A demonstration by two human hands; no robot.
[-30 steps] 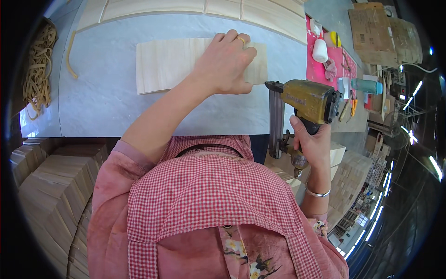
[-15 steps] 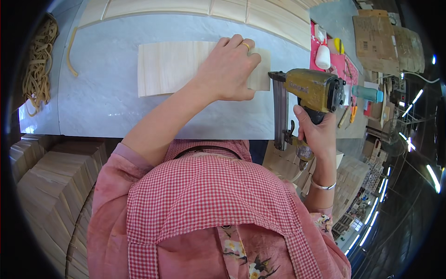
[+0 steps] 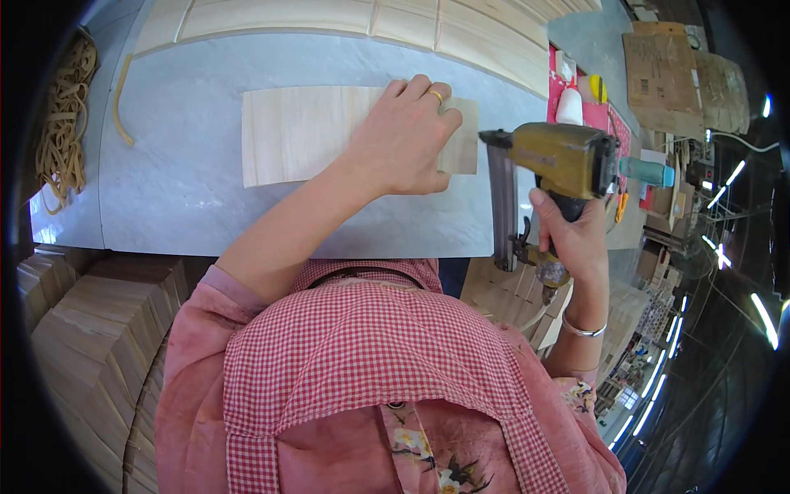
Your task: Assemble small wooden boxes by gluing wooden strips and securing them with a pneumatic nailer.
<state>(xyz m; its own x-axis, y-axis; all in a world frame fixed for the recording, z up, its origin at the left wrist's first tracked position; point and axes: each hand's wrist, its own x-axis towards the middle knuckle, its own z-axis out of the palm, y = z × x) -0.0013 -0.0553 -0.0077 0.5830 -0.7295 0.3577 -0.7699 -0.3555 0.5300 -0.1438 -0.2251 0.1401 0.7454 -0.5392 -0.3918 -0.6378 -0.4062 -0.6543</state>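
A pale, flat wooden board lies crosswise on the grey marbled tabletop. My left hand is closed over its right part, fingers bent at the far edge and thumb at the near edge. In my right hand is a worn yellow-brown pneumatic nail gun, gripped by its black handle. The gun's nose points left, just off the board's right end, and its magazine hangs toward me past the table's front edge. My fingers on the handle are partly hidden.
Several grooved wooden panels line the far side. To the right are a white bottle, a teal-capped bottle and cardboard boxes. Tan strips hang in a heap at the left. Stacked boards stand below the table's left side.
The nail gun has shifted slightly right with my right hand, widening the gap to the board's end. My left hand keeps its hold; the whole view has shifted a little.
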